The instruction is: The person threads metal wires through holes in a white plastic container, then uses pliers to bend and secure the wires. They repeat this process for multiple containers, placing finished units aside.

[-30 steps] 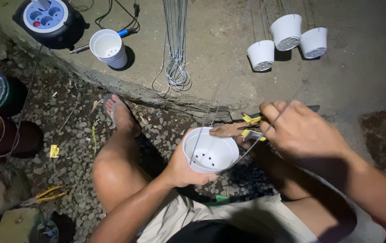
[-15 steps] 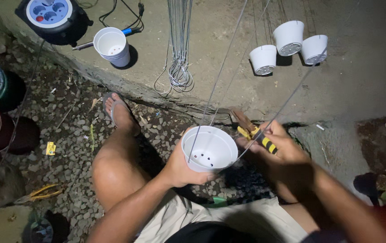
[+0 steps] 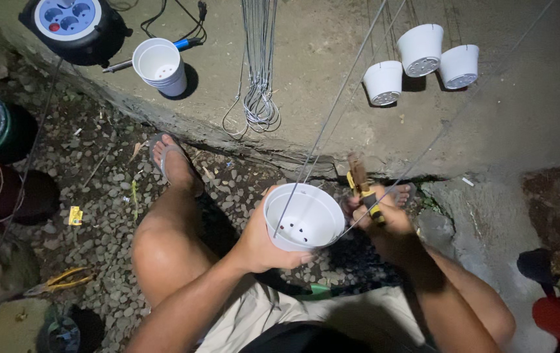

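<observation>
At far left, a cable reel (image 3: 74,23) sits on the concrete ledge (image 3: 306,124), a stack of white cups (image 3: 160,65) beside it and yellow-handled snips (image 3: 58,281) on the gravel below. A wire bundle (image 3: 258,98) hangs mid-ledge. The left hand (image 3: 263,245) cups the white pot (image 3: 303,219) from beneath, grip closed round its wall, apparently to steady it where taut wires (image 3: 332,111) meet its rim. Just right, the right hand (image 3: 384,225) is closed on yellow-handled pliers (image 3: 362,189), nose up beside the rim wire. Three hung pots (image 3: 420,59) dangle upper right, already wired.
</observation>
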